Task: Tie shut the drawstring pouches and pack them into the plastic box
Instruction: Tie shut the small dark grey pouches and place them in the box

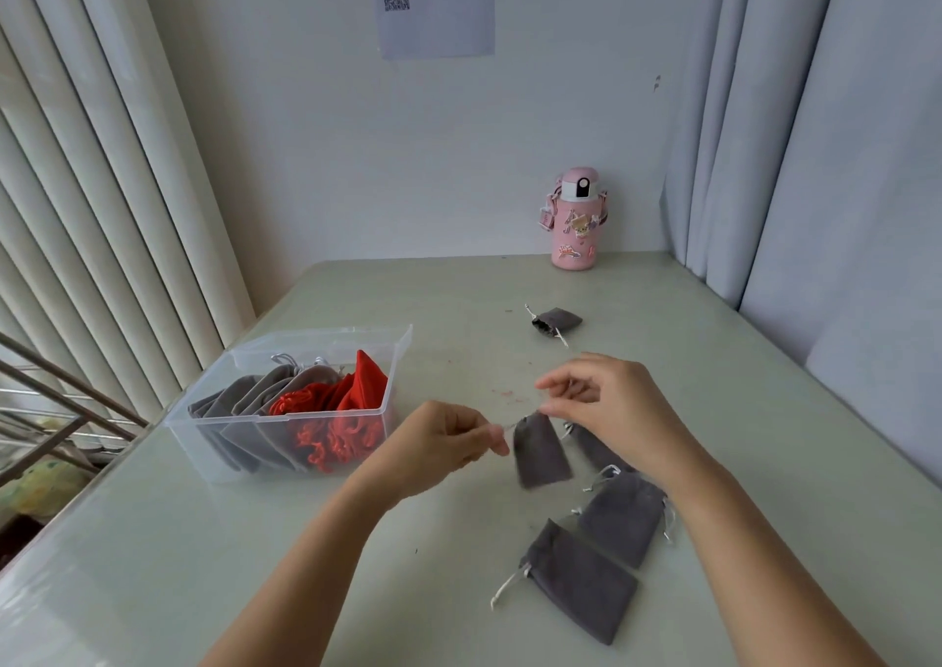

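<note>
Pinched fingertips on both sides: the left hand (448,442) nips a pale cord end between thumb and forefinger. The right hand (611,406) nips the top of a small grey pouch (540,455), its other fingers loosely spread. That pouch hangs blurred between the two hands, mouth up, just below the fingertips and above the pale green table (357,539).

To the left, near the left hand, stands the clear plastic box (331,345), lidless, with grey pouches (244,396) at its left end and red pouches (351,401) at its right. A pink bottle (576,220) stands at the far wall, well apart. Beside and partly under the right forearm lie three loose pouches (581,582), grey, in a ragged row. One more, a lone pouch (558,320), lies beyond the right hand, its mouth gathered.
</note>
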{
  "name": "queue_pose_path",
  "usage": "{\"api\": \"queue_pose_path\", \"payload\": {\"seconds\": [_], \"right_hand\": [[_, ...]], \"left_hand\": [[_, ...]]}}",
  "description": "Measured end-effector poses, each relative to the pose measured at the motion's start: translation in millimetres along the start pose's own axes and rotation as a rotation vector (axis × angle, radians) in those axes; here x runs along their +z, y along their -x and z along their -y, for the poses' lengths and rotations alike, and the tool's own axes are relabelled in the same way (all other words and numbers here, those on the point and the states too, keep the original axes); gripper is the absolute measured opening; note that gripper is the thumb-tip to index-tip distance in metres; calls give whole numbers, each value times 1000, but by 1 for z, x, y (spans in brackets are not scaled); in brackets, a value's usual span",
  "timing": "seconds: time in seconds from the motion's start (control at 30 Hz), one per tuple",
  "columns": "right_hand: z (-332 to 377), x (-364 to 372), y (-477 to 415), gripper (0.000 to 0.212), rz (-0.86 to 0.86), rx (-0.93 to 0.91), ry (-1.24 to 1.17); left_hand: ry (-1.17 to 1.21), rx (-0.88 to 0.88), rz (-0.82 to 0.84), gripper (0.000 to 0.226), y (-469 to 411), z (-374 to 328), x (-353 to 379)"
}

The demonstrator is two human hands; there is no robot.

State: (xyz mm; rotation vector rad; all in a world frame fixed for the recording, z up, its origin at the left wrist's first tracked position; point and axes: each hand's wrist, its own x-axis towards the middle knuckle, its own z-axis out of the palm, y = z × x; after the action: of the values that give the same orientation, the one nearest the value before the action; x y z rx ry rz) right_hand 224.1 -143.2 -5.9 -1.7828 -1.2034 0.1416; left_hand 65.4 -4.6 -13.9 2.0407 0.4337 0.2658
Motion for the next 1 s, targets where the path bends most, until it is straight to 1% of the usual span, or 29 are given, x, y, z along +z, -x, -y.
{"api": "queue_pose_path", "payload": {"seconds": [0.07, 0.1, 0.2, 0.3, 0.37, 0.47, 0.53, 0.63, 0.67, 0.73, 0.8, 0.87, 0.97, 1.0], "right_hand": [[-3, 4, -1, 24, 47, -9, 74], [-4, 5, -1, 22, 61, -7, 91], [-4, 7, -2, 9, 62, -13, 132], [-1, 9, -1, 2, 68, -33, 150], [2, 11, 0, 3, 89, -56, 180], [6, 15, 1, 6, 152, -110, 271], [7, 18, 3, 10, 172, -144, 320], [8, 20, 3, 11, 197, -130, 342], [10, 21, 3, 11, 219, -103, 316], [14, 22, 3, 20, 273, -28, 211], [19, 24, 3, 27, 311, 76, 12], [23, 26, 5, 25, 309, 157, -247], [23, 28, 5, 14, 286, 243, -585], [22, 29, 5, 15, 284, 272, -682]], "left_hand": [[65, 27, -55, 28, 0, -1, -1], [102, 23, -86, 29, -1, -1, -1], [152, 11, -157, 30, -1, -2, 1], [229, 51, -181, 27, -1, -6, 5], [305, 88, -182, 25, 0, -10, 9], [410, 112, -96, 25, 3, -14, 15], [395, 118, -88, 27, 5, -16, 17], [310, 113, -185, 31, 4, -15, 17], [314, 111, -216, 31, 4, -15, 16], [353, 104, -268, 30, 2, -14, 17], [389, 84, -300, 28, 0, -14, 18], [425, 58, -314, 28, -1, -13, 17], [471, 45, -320, 27, -2, -12, 11], [508, 52, -322, 25, -2, -11, 9]]}}
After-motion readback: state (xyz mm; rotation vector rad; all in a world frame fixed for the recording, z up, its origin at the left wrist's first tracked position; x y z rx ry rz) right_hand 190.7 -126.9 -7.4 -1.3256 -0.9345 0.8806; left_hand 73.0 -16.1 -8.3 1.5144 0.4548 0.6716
